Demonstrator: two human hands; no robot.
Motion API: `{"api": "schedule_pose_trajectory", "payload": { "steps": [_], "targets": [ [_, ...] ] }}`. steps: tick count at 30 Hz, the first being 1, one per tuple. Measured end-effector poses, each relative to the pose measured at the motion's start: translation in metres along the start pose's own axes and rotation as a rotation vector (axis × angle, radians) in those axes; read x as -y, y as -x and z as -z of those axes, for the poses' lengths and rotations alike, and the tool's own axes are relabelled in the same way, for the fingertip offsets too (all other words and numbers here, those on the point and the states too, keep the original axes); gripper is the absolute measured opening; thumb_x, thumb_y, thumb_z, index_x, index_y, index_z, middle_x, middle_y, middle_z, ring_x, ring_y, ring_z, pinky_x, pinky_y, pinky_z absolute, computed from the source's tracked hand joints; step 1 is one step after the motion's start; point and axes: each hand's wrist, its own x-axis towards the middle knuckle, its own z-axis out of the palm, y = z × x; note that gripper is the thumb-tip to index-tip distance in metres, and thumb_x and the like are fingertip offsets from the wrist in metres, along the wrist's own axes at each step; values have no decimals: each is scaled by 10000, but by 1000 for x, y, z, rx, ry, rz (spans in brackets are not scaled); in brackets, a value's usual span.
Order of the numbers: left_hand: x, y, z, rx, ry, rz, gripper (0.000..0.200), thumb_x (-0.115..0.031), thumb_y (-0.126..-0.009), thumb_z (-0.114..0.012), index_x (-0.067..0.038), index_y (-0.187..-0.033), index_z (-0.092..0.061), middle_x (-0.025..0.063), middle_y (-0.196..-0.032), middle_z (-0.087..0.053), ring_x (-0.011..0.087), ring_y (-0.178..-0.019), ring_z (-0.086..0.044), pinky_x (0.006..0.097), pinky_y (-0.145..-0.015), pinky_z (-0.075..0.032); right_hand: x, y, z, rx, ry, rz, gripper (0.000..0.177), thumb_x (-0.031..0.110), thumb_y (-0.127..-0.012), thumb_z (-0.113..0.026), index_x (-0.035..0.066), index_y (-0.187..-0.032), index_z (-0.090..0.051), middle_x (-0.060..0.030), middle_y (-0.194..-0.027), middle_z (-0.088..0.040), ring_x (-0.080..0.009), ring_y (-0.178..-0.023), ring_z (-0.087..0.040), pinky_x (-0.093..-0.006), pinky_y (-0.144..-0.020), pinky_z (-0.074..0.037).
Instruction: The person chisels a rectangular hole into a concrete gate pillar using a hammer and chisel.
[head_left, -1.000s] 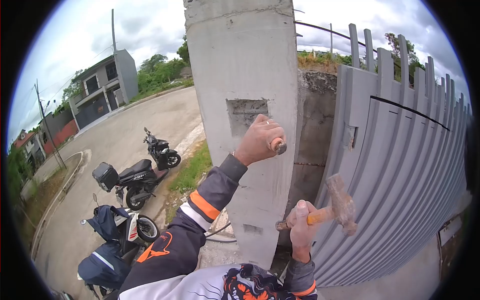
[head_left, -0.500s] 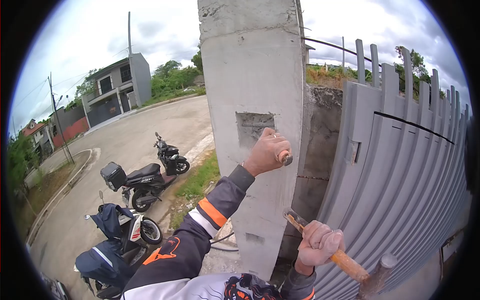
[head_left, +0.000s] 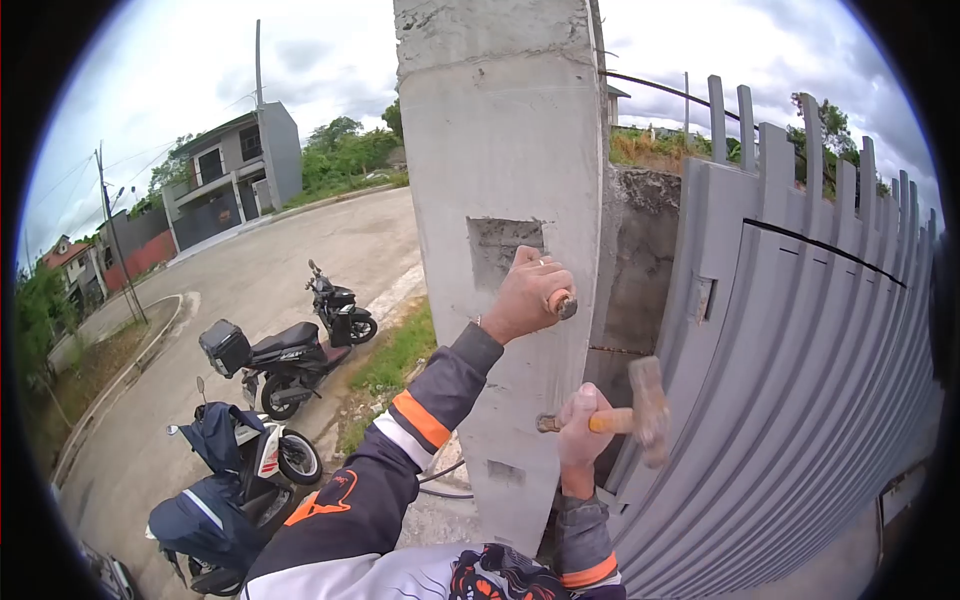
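Observation:
My left hand (head_left: 525,297) is wrapped round an orange-handled chisel (head_left: 563,303), its butt end facing me. The hand sits at the lower right of a rough rectangular recess (head_left: 495,245) in the concrete pillar (head_left: 500,130); the chisel's tip is hidden behind it. Lower and to the right, my right hand (head_left: 583,425) is closed on the wooden handle of a hammer (head_left: 650,412). The hammer head is raised, upright beside the pillar and in front of the gate, apart from the chisel.
A grey slatted metal gate (head_left: 760,350) stands close on the right. Farther down the pillar is a smaller recess (head_left: 506,471). Black cable (head_left: 445,480) lies by its base. A black motorbike (head_left: 290,355) and a partly covered scooter (head_left: 225,500) are parked on the left.
My right hand has moved up and left, and the hammer head has swung up from the lower right. My left hand and the chisel stay nearly in place.

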Motion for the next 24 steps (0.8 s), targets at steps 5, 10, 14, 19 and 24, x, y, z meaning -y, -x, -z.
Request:
{"api": "schedule_pose_trajectory", "payload": {
  "steps": [5,10,14,19,24],
  "targets": [
    [-9,5,-4,51,-55,32,188,-73,-738,-731,-158,-725,-564,-15,-687,-557,193,-700,-564,359,-832,-379,49,-1,42,-10,16,-352,514,338,-1083,-532,114,-646,-382,53,-504,-347,-70,-408,-335,-295,-425,-330],
    [-7,4,-7,16,-18,21,196,-56,-727,-730,-154,-713,-560,-20,-675,-548,186,-693,-558,369,-817,-365,75,-10,42,-128,-557,513,440,240,-1098,-445,174,-684,-311,33,-504,-309,-67,-404,-246,-275,-411,-310],
    [-12,-2,-11,17,-48,34,164,-95,-748,-717,-171,-733,-572,-11,-704,-591,202,-711,-578,372,-805,-371,-19,11,12,21,471,-407,476,317,-1069,-546,121,-655,-418,46,-521,-358,-88,-417,-353,-298,-423,-345],
    [-6,3,-13,45,-82,64,155,-113,-747,-727,-173,-744,-584,-6,-723,-609,210,-720,-589,373,-813,-377,82,-13,64,-23,-339,-69,478,282,-1095,-489,135,-660,-356,27,-506,-334,-73,-422,-304,-282,-417,-309],
    [-3,-1,-11,9,-62,16,183,-91,-744,-732,-173,-724,-570,-16,-698,-578,198,-699,-578,371,-818,-366,32,-11,14,-132,-390,177,445,299,-1090,-477,139,-686,-378,62,-520,-304,-74,-421,-300,-275,-436,-333]
  ]
}}
